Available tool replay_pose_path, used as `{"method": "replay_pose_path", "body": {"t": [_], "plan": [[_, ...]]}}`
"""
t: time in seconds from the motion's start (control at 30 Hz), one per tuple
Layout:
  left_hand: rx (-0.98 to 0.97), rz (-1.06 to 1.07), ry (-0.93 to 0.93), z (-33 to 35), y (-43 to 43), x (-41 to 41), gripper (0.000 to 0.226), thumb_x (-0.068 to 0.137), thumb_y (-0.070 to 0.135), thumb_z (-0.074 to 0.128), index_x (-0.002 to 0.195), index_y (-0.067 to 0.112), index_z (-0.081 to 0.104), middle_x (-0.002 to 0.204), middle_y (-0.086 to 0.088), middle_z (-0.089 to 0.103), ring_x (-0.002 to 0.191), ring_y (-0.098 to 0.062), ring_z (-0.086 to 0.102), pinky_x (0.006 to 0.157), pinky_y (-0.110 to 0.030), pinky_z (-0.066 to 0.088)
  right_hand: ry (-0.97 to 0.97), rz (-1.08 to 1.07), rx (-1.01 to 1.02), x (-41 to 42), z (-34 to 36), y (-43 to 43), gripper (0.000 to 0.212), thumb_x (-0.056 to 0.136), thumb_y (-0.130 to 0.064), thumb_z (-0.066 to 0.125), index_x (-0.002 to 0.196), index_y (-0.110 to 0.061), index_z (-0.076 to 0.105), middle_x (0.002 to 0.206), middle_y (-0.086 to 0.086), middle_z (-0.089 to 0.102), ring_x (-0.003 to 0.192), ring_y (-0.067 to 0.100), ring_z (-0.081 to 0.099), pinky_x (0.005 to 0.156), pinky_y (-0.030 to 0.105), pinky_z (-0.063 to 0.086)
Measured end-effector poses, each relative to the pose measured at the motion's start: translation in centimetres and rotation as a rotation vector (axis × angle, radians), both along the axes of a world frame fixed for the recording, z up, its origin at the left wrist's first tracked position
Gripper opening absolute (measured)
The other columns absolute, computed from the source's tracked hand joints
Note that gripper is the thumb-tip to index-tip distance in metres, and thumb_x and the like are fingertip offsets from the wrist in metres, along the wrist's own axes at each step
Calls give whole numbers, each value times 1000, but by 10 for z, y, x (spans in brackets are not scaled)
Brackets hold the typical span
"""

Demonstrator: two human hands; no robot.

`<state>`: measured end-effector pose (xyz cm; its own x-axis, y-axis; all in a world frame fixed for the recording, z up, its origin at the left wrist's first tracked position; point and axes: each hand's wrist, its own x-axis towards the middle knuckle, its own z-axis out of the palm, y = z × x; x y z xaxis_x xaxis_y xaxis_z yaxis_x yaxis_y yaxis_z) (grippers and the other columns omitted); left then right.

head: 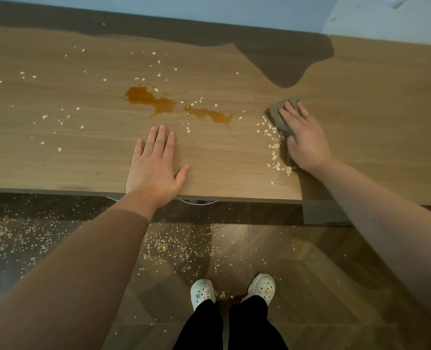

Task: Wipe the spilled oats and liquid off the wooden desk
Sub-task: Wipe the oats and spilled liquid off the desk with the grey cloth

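Note:
The wooden desk (57, 152) runs across the view. An amber liquid spill (153, 101) lies near its middle, with a second streak (213, 116) to the right. Oats (272, 145) are heaped in a curved line beside a grey-brown cloth (279, 117). My right hand (304, 137) presses flat on that cloth with straight fingers. My left hand (156, 160) rests flat on the desk near the front edge, below the spill. Loose oats (45, 116) are scattered over the left half of the desk.
A dark shadow (285, 61) covers the back of the desk by the pale wall. The desk's front edge (234, 199) is near my left wrist. Many oats (164, 245) lie on the dark wood floor. My feet in white clogs (201, 293) stand below.

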<state>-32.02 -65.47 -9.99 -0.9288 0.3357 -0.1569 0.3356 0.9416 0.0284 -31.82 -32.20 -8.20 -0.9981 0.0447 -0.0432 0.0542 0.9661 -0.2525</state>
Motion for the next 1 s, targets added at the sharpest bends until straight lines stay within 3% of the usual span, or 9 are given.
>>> {"method": "replay_pose_path", "body": {"t": [0.1, 0.17, 0.23, 0.33, 0.43, 0.57, 0.8, 1.0], "plan": [[20, -2, 9, -1, 0, 0, 79, 95, 57, 19, 156, 10, 1, 164, -10, -6, 151, -24, -8, 123, -44, 1, 76, -193, 5, -14, -2, 27, 60, 92, -3, 41, 151, -11, 33, 161, 6, 25, 150, 27, 15, 122, 49, 11], [19, 1, 10, -2, 0, 0, 79, 95, 57, 18, 156, 10, 1, 164, -10, -6, 151, -24, -8, 123, -44, 0, 91, -442, 18, -34, -6, 30, 58, 94, -9, 40, 152, -10, 31, 162, 7, 21, 150, 29, 13, 121, 48, 11], [24, -3, 12, -2, 0, 0, 79, 95, 58, 17, 156, 10, 1, 164, -10, -6, 151, -24, -8, 123, -44, 0, 63, -539, 6, -53, -6, 22, 58, 97, -14, 38, 153, -10, 27, 163, 6, 16, 151, 28, 9, 122, 47, 9], [18, -5, 13, -1, 0, 0, 79, 95, 57, 18, 156, 10, 1, 164, -10, -6, 151, -23, -8, 123, -43, -1, 53, -433, -2, -70, -5, 16, 58, 96, -14, 39, 153, -11, 28, 163, 6, 18, 150, 29, 10, 122, 45, 12], [22, -4, 16, -1, 0, 0, 79, 95, 57, 20, 156, 10, 1, 164, -10, -6, 151, -23, -8, 122, -43, -1, 58, -159, -18, -59, -4, 8, 59, 94, -5, 42, 152, -10, 32, 161, 7, 25, 150, 30, 13, 122, 46, 14], [12, 0, 12, -1, 0, 0, 79, 95, 57, 18, 156, 11, 0, 164, -10, -7, 151, -23, -9, 122, -43, -1, 5, 182, -56, -36, -1, 27, 62, 93, 3, 40, 152, -16, 33, 159, -2, 25, 149, 18, 11, 123, 40, 8], [16, -2, 6, 0, 0, 1, 79, 95, 58, 19, 157, 11, 3, 164, -10, -5, 151, -24, -7, 122, -44, 0, 46, -252, -135, -11, 2, 77, 60, 91, 6, 40, 148, -13, 41, 158, 3, 31, 149, 23, 18, 121, 32, 10], [8, 7, 2, 2, 2, 1, 79, 95, 57, 20, 157, 11, 2, 164, -10, -6, 151, -23, -8, 123, -44, 0, 93, -440, -96, 40, 3, 32, 57, 95, -4, 45, 150, -18, 37, 158, -2, 30, 149, 22, 17, 123, 43, 13]]}}
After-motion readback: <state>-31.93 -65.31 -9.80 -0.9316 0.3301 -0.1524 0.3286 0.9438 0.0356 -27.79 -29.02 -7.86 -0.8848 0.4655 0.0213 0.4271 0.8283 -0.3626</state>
